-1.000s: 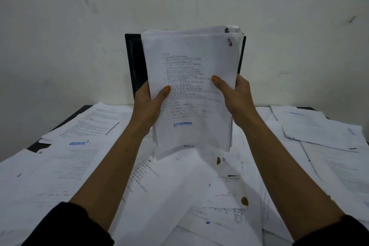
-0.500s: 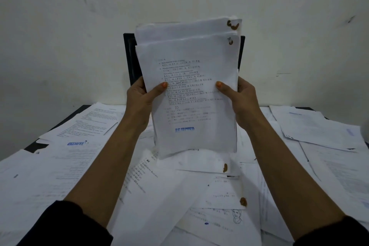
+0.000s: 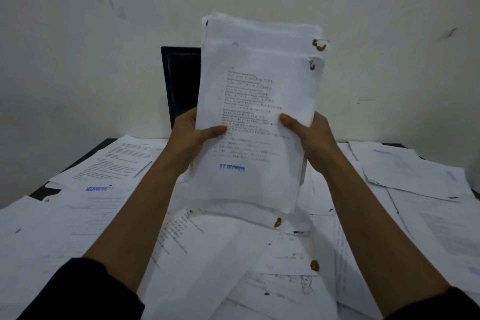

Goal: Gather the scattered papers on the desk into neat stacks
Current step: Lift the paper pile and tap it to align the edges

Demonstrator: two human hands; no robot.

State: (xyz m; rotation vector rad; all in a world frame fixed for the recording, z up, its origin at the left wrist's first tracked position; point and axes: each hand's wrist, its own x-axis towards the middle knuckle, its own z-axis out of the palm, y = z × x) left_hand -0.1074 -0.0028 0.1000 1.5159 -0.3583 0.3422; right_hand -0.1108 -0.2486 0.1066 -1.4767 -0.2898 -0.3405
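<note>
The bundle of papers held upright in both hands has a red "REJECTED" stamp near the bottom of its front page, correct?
Not quite: the stamp is blue, not red. The head view shows it near the bottom of the front page of the bundle of papers, which the left hand and right hand do hold upright.

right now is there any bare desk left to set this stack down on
Hardly any. The only bare desk is a dark strip along the far left edge, beside the sheet of text, too narrow for the stack. Loose papers crowd everywhere else: under both hands and across the right side.
</note>
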